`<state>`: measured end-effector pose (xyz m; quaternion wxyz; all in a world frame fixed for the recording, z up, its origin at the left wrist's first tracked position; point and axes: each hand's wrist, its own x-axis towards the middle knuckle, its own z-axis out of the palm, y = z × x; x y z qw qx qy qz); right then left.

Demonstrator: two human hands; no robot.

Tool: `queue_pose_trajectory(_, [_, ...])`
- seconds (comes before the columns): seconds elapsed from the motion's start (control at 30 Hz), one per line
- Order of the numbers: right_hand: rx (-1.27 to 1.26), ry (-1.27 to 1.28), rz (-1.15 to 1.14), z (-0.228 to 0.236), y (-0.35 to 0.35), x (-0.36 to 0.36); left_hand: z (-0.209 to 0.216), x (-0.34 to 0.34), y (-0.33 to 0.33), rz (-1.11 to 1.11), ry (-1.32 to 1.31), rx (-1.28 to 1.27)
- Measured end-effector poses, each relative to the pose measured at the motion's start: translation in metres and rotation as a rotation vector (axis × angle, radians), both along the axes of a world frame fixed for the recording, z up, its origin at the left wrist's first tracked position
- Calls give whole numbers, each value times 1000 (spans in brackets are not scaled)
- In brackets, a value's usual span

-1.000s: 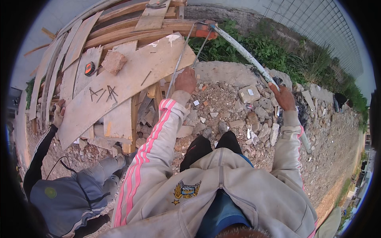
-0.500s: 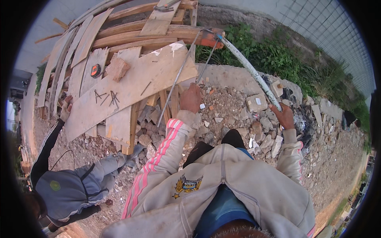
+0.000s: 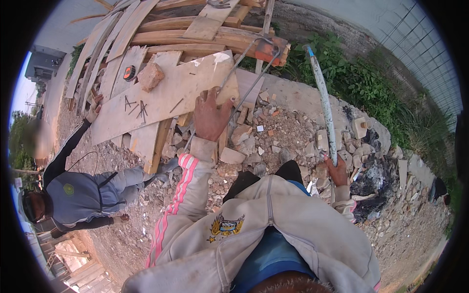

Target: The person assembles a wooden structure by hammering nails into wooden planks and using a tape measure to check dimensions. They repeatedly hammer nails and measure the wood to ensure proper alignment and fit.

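My left hand (image 3: 211, 117) is at the near edge of a plywood board (image 3: 161, 97), its fingers curled over one leg of a bent steel rod (image 3: 254, 84) and its thumb by the other leg. The palm side is hidden. The rod's bend loops at an orange block (image 3: 271, 51) at the end of the timbers. My right hand (image 3: 337, 172) grips the lower end of a long whitish pipe (image 3: 323, 93), which stands slanting up with a blue tip, apart from the rod.
On the board lie several nails (image 3: 142, 111), a brick chunk (image 3: 150, 77) and a tape measure (image 3: 129, 73). A co-worker (image 3: 85, 198) at the left rests a hand on the board's end. Rubble (image 3: 293, 129) covers the ground; ash (image 3: 373, 180) and plants (image 3: 356, 73) are at the right.
The pipe has come off the rod at the orange block and swung more upright. My left hand has shifted left onto the board's edge. The co-worker's head shows more.
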<state>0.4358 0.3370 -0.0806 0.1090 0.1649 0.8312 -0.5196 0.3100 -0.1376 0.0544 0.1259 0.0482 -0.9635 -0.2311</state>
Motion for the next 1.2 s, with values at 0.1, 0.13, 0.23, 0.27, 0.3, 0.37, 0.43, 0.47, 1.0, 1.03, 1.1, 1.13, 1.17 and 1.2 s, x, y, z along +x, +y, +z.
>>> queue_pose_trajectory(0.1, [18,-30,80,-37,-3,-3,5,-4,18,-36,-79,-162])
queue_pose_trajectory(0.13, [16,-88,85,-61,3,-7,-3,3,19,-34,-125,-242])
queue_pose_trajectory(0.23, [-46,-343,142,-113,10,-16,-27,18,14,14,-139,-413])
queue_pose_trajectory(0.27, [-92,-472,185,-126,11,-36,-34,24,12,33,-124,-451])
queue_pose_trajectory(0.3, [-132,-606,229,-140,15,-54,-33,27,13,36,-174,-434])
queue_pose_trajectory(0.37, [-93,-681,299,-185,21,-77,-22,18,12,29,-246,-387])
queue_pose_trajectory(0.43, [-274,-778,362,-227,28,-106,-2,10,13,-46,-209,-346])
queue_pose_trajectory(0.47, [-377,-803,294,-220,15,-121,11,12,12,-56,-245,-348])
queue_pose_trajectory(1.0, [-704,-966,158,-212,-203,-248,187,-87,-39,-173,-674,-270])
queue_pose_trajectory(1.03, [-709,-949,115,-231,-220,-250,193,-95,-40,-192,-675,-251])
queue_pose_trajectory(1.1, [-721,-918,20,-266,-254,-261,199,-105,-39,-107,-750,-286])
queue_pose_trajectory(1.13, [-686,-924,37,-269,-276,-261,200,-104,-40,-38,-800,-290])
queue_pose_trajectory(1.17, [-643,-935,56,-269,-298,-258,199,-102,-42,-35,-800,-294])
queue_pose_trajectory(1.2, [-590,-948,76,-273,-315,-253,196,-100,-44,-32,-801,-290])
